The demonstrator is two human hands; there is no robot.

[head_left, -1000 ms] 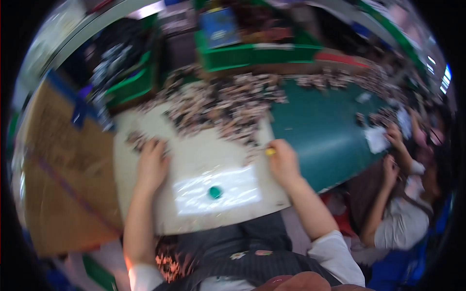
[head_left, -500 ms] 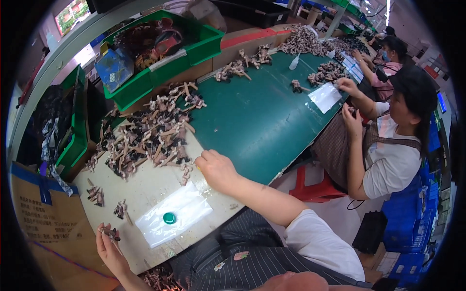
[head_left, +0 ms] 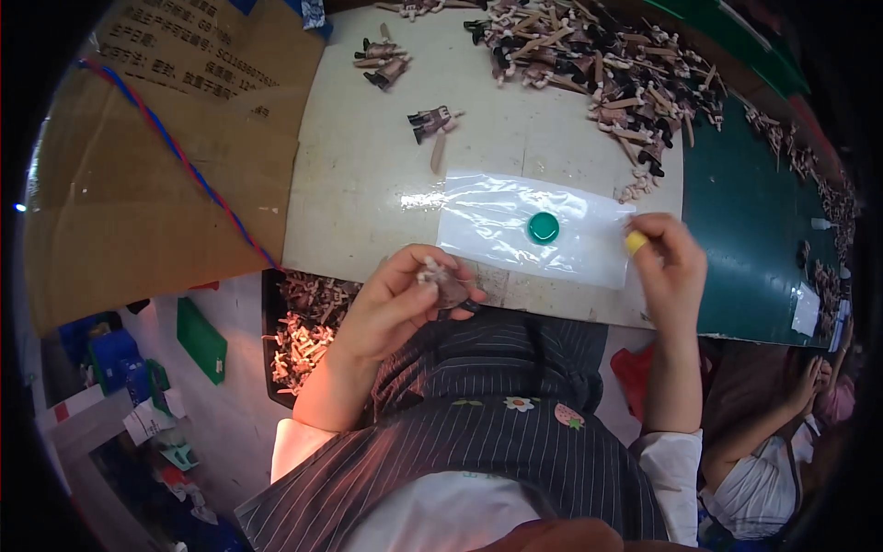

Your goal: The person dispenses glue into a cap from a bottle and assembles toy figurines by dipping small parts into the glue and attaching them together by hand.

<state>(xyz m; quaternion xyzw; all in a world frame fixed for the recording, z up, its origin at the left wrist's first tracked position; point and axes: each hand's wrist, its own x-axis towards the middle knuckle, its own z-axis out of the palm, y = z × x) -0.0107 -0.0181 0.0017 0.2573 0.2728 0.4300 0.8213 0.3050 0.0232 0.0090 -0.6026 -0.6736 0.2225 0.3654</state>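
Note:
Close to the table's front edge, my left hand (head_left: 391, 308) is closed round a small doll figure (head_left: 448, 287) with a pinkish-brown body and dark legs. My right hand (head_left: 671, 267) is at the right end of a clear plastic sheet (head_left: 487, 221), its thumb and fingers pinched together. A yellow cover (head_left: 636, 242) wraps one of its fingertips. Whatever that pinch holds, if anything, is too small to make out. On the sheet, between my hands, rests a round green cap (head_left: 544, 228).
Similar figures and flat sticks form a large pile (head_left: 598, 69) at the back; a loose figure (head_left: 432, 121) lies behind the sheet. A cardboard box (head_left: 184, 175) stands left. Below the table edge is a dark bin (head_left: 269, 350) of small parts. A co-worker's arm (head_left: 763, 419) is at right.
The view has swung left and downward. My left hand has brought the figure from the table's left end to in front of me. My right hand has left the pile's edge for the sheet's right end.

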